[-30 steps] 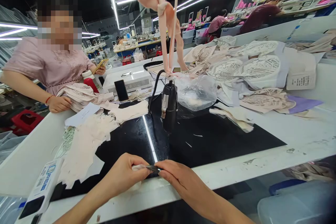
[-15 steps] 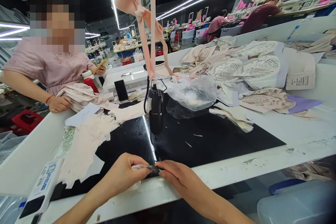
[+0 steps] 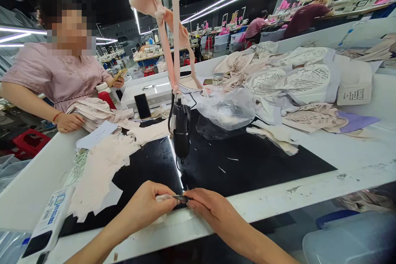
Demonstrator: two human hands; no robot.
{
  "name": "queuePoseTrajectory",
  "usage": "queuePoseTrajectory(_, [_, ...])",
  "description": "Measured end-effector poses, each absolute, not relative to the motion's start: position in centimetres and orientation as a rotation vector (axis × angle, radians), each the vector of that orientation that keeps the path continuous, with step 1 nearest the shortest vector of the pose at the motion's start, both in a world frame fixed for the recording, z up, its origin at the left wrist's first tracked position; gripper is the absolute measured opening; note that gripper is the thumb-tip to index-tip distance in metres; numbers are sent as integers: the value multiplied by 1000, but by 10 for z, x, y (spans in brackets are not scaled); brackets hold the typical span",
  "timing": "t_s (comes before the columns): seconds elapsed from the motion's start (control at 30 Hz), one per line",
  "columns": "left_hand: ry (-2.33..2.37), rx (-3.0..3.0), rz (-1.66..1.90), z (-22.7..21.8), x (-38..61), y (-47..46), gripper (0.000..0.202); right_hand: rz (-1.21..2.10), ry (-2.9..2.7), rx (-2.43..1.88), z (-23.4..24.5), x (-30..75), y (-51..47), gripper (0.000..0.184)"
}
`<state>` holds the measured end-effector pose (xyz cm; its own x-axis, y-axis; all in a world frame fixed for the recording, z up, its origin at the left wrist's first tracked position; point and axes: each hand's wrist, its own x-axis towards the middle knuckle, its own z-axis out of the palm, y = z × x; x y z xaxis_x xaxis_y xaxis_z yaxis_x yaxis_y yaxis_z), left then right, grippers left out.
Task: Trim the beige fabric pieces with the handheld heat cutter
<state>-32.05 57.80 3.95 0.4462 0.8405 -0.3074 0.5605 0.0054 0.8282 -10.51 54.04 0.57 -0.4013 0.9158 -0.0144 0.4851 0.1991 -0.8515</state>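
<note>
At the near edge of the bench both my hands are close together. My left hand [image 3: 151, 202] pinches a small off-white piece of fabric [image 3: 163, 197] between thumb and fingers. In my right hand [image 3: 208, 206] are small metal snips [image 3: 182, 199], mostly covered by the fingers, with their pointed blades against the fabric. A little pale cloth shows below the left hand. Above and beyond the hands hangs a black handheld tool [image 3: 181, 130], tip down, from a pink fabric strap [image 3: 169, 49].
Beige fabric pieces [image 3: 99, 169] lie left, beside a white box [image 3: 51, 218]. Patterned bra cups [image 3: 300, 82] are heaped right, near a clear plastic bag [image 3: 227, 109]. Across the bench a person [image 3: 58, 70] holds a phone [image 3: 119, 77]. Thread scraps dot the black mat [image 3: 247, 169].
The hanging tool and its strap have swung slightly left. The snips' blades have shifted a little between my hands, which stay in place. The person opposite has moved their head.
</note>
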Motion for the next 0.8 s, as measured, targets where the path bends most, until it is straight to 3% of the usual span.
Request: queuePoseTrajectory(0.8, [1228, 1681, 335, 34, -319, 575, 26, 1029, -1989, -1243, -2, -111, 539, 38])
